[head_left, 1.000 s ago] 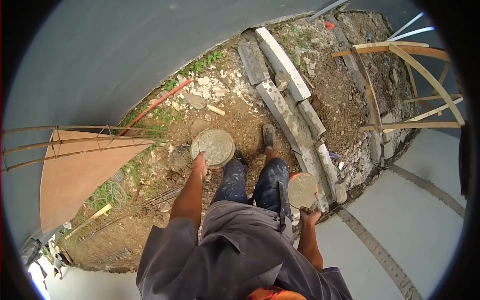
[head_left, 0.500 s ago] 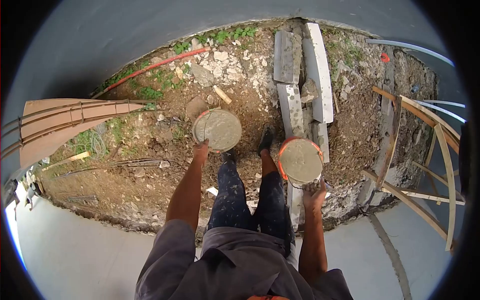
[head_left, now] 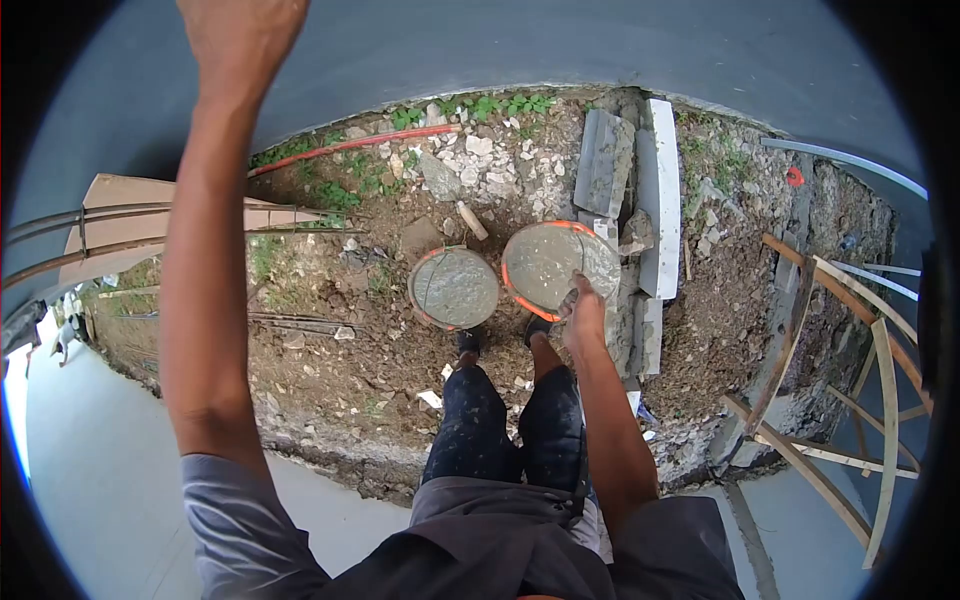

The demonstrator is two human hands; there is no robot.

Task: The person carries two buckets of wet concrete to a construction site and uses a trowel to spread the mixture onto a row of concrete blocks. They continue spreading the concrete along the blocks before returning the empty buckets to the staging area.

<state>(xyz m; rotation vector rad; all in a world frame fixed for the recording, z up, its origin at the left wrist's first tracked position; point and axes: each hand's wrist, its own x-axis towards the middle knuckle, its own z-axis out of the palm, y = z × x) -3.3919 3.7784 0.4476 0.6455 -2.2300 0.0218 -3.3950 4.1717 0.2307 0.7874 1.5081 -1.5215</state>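
My right hand (head_left: 585, 315) is closed at the near edge of an orange-rimmed bucket (head_left: 512, 288) full of wet grey mortar. Whether the fingers grip its rim or its handle is hard to make out. This bucket looks raised and hangs beside the grey blocks. A second bucket of mortar (head_left: 455, 287), with a thin wire handle lying across it, stands on the soil in front of my feet. Up at the top left, my left hand (head_left: 240, 35) is raised, and its fingers are cut off by the frame edge.
Grey concrete blocks (head_left: 604, 160) and a long pale block (head_left: 662, 200) lie to the right. Wooden strips (head_left: 885, 420) lean at far right. Tied rebar (head_left: 130, 210) and a brown board (head_left: 115, 235) reach in from the left. A red pipe (head_left: 350, 143) lies by the wall.
My left hand has left the left bucket and risen to the top left. My right hand has brought the other bucket forward and leftward, closer to the left one.
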